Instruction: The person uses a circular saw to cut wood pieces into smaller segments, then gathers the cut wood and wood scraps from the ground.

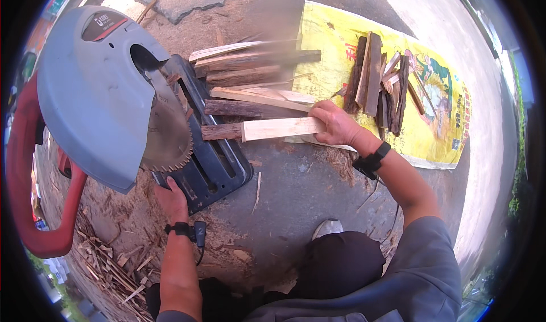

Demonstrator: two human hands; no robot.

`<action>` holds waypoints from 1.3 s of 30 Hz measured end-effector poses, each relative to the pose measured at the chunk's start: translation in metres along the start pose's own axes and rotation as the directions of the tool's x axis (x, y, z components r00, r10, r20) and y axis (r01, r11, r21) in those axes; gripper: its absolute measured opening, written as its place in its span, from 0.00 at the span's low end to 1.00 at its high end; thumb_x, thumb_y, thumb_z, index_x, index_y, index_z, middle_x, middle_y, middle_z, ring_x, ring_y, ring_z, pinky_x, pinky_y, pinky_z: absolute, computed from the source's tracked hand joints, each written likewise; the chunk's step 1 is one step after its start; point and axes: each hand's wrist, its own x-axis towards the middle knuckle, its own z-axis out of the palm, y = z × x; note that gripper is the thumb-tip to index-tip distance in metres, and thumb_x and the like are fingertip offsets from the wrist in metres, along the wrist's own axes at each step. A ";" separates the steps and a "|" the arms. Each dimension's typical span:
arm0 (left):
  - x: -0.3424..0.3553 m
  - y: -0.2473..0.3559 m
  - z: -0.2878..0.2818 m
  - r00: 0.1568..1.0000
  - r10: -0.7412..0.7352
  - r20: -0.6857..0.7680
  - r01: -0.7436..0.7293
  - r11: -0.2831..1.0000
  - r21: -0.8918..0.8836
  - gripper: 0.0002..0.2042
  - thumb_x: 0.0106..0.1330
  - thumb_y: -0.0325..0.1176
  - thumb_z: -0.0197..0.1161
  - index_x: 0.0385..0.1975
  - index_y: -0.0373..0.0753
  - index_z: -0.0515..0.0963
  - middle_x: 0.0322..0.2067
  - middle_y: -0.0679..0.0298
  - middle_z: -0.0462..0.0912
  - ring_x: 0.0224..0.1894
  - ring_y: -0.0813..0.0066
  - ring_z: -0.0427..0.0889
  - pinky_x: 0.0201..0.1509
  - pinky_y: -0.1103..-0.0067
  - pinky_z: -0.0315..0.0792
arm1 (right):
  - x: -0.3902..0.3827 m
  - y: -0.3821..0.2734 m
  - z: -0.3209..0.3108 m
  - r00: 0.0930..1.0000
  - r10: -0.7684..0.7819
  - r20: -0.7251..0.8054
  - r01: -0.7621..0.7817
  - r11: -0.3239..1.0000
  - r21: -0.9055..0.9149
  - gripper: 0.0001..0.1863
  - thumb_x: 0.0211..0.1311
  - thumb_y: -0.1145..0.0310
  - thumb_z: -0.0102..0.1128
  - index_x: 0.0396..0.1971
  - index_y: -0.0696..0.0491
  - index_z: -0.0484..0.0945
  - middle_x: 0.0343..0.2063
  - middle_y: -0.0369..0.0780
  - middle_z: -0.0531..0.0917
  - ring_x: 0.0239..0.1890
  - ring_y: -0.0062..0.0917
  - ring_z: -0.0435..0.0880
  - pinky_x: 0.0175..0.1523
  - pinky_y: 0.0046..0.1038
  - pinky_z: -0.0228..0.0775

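My right hand (335,124) is closed round the right end of a pale, squared wooden strip (278,129). The strip points left toward a cut-off saw. A darker, bark-covered stick (222,131) shows beyond its left end, close to the saw's black slotted base (219,171). My left hand (172,201) is at the near edge of that base, below the toothed round blade (168,126). Its thumb stands apart from the fingers, which are partly hidden, and I see nothing held in it. The grey blade guard (94,94) and red handle (42,231) rise at the left.
Several split sticks (244,66) lie side by side beyond the saw base. A yellow printed sack (438,134) is spread at the right with a pile of short dark wood pieces (372,77) on it. Splinters and offcuts (114,271) litter the ground at lower left.
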 end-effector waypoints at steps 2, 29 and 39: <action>0.003 -0.007 -0.001 1.000 -0.011 -0.019 0.012 0.999 0.033 0.24 0.68 0.48 0.54 0.46 0.28 0.69 0.44 0.40 0.76 0.48 0.41 0.75 0.52 0.58 0.68 | 0.043 -0.020 0.002 1.000 0.014 -0.028 -0.009 0.986 0.166 0.29 0.38 0.64 0.68 0.46 0.55 0.76 0.49 0.51 0.74 0.53 0.48 0.72 0.59 0.40 0.67; 0.003 -0.001 0.002 0.997 -0.008 0.078 0.012 0.998 -0.055 0.23 0.71 0.44 0.51 0.48 0.25 0.69 0.45 0.40 0.77 0.49 0.42 0.76 0.53 0.62 0.67 | 0.019 -0.090 -0.003 0.905 0.366 0.216 -0.417 0.862 0.286 0.51 0.37 0.72 0.64 0.68 0.49 0.53 0.50 0.56 0.74 0.49 0.45 0.77 0.55 0.33 0.70; 0.000 0.000 0.000 0.999 0.026 0.038 -0.024 0.999 -0.036 0.23 0.70 0.45 0.52 0.45 0.23 0.69 0.43 0.36 0.76 0.47 0.39 0.75 0.51 0.59 0.68 | -0.057 -0.089 -0.038 0.815 0.577 -0.042 -0.303 0.488 0.819 0.52 0.35 0.66 0.69 0.66 0.59 0.57 0.55 0.40 0.71 0.57 0.24 0.70 0.62 0.24 0.59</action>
